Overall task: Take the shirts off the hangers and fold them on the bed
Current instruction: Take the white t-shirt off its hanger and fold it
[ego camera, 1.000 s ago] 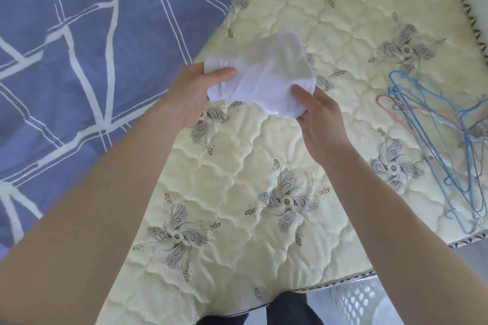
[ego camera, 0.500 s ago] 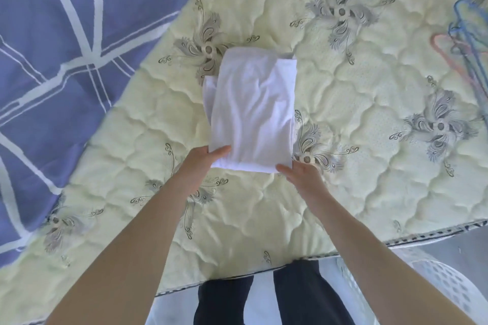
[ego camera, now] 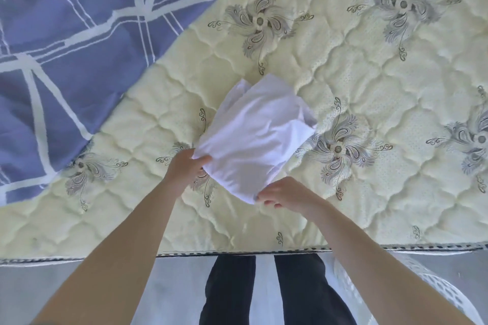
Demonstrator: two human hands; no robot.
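Observation:
A folded white shirt lies as a compact bundle on the cream quilted mattress, turned at an angle. My left hand grips its near left corner, thumb on top of the cloth. At the near right corner my right hand pinches the edge with curled fingers. No hangers are in view.
A blue duvet with white lines covers the mattress's left part. The mattress's near edge runs across below my forearms, with my dark trouser legs and grey floor beyond it. A white perforated laundry basket stands at the lower right.
The shirt was laid out longer on the mattress half a second ago; now it is a shorter, rotated bundle. The view has shifted and the hangers at the right have left the frame.

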